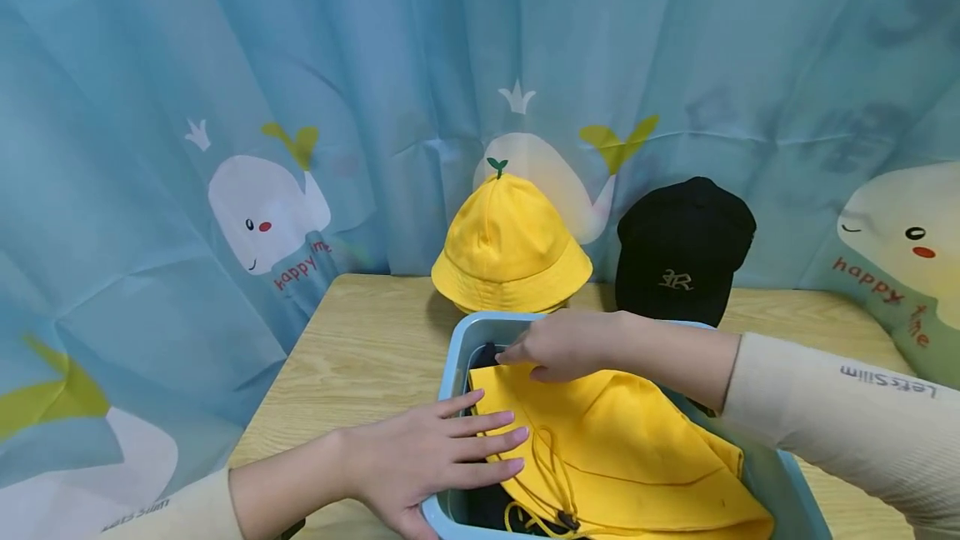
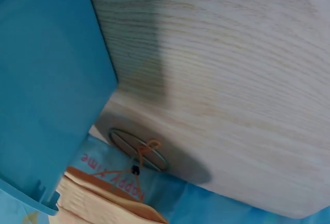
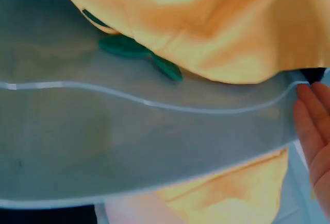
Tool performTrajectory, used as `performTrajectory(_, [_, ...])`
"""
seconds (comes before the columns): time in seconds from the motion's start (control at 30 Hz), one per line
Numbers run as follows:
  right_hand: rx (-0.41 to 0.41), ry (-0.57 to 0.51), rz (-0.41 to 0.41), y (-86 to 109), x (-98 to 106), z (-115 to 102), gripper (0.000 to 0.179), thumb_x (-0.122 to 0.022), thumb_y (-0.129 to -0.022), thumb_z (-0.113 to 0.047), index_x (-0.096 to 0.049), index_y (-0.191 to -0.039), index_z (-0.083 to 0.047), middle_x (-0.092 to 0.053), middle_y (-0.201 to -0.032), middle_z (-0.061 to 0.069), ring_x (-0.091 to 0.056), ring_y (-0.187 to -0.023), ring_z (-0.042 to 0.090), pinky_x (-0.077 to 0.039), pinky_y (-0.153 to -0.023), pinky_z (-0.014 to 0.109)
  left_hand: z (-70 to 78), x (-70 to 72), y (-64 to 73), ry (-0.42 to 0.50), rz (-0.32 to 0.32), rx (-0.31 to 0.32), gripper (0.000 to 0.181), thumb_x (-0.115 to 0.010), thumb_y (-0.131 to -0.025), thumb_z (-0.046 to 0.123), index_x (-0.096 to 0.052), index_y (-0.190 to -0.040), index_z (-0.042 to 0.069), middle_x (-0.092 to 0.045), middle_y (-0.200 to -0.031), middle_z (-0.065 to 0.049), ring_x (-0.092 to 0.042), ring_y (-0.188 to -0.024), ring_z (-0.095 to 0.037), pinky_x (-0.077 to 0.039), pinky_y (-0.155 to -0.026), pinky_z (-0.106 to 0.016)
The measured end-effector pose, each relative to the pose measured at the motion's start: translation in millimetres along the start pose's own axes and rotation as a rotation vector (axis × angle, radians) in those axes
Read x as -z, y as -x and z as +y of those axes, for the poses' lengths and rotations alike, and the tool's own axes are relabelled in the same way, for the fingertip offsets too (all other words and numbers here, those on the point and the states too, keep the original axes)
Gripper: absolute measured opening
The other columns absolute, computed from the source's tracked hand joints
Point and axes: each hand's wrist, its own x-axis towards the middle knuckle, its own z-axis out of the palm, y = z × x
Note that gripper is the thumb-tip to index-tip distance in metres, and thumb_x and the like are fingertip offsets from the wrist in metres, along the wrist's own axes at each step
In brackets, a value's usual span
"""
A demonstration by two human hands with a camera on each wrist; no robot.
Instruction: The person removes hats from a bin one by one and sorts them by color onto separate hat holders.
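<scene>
My left hand (image 1: 420, 461) spreads its fingers across the left rim of a light blue plastic bin (image 1: 452, 382), fingertips over the brim of a yellow bucket hat (image 1: 615, 440). This hat lies on its side in the bin, with a yellow drawstring (image 1: 558, 473) and a dark toggle. My right hand (image 1: 573, 344) reaches over the far rim into the far left corner. Its fingertips are right at a black item (image 1: 489, 355), mostly hidden under the yellow hat. In the right wrist view, straight fingers (image 3: 309, 116) show beside the bin's corner, and green leaves (image 3: 126, 46) poke out below the yellow fabric.
Behind the bin, another yellow bucket hat (image 1: 513, 244) with a green sprout stands on the wooden table (image 1: 360, 340). To its right is a black cap (image 1: 686, 248) with an embroidered letter. A blue curtain (image 1: 405, 65) with whale prints hangs along the table's back edge.
</scene>
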Motion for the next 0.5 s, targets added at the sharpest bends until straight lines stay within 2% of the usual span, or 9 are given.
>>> performTrajectory(0.17, [-0.05, -0.053, -0.055, -4.5, -10, 2, 0.043, -0.059, -0.094, -0.02, -0.053, -0.136, -0.017, -0.068, -0.111, -0.002, -0.062, -0.079, 0.013, -0.052, -0.077, 0.024, 2.7, -1.6, 0.9, 0.005, 0.022, 0.015, 0.087, -0.043, -0.087, 0.065, -0.019, -0.152, 0.012, -0.023, -0.156, -0.008, -0.021, -0.144, -0.025, -0.02, -0.114, -0.048])
performTrajectory(0.33, [-0.142, -0.165, -0.11, -2.0, -20, 3, 0.052, -0.062, -0.092, -0.022, -0.046, -0.141, -0.014, -0.058, -0.131, 0.001, -0.06, -0.104, 0.016, -0.047, -0.095, 0.031, 2.0, -1.8, 0.6, 0.005, 0.016, 0.02, 0.087, -0.042, -0.088, 0.065, -0.016, -0.152, 0.012, -0.022, -0.157, -0.008, -0.019, -0.145, -0.025, -0.02, -0.114, -0.048])
performTrajectory(0.4, [-0.18, -0.195, -0.116, -0.7, -23, 1, 0.056, -0.065, -0.09, -0.021, -0.045, -0.141, -0.011, -0.057, -0.129, 0.002, -0.056, -0.105, 0.017, -0.047, -0.095, 0.031, 1.6, -1.4, 0.4, 0.006, 0.011, 0.018, 0.087, -0.042, -0.088, 0.065, -0.016, -0.152, 0.012, -0.021, -0.157, -0.008, -0.018, -0.145, -0.025, -0.021, -0.114, -0.049])
performTrajectory(0.5, [-0.196, -0.181, -0.091, -0.3, -28, -2, 0.051, -0.069, -0.086, -0.023, -0.052, -0.133, -0.01, -0.054, -0.115, 0.001, -0.048, -0.102, 0.016, -0.046, -0.09, 0.027, 1.7, -0.6, 0.6, 0.007, 0.002, 0.015, 0.086, -0.042, -0.089, 0.064, -0.017, -0.152, 0.013, -0.02, -0.157, -0.008, -0.019, -0.144, -0.025, -0.022, -0.113, -0.049])
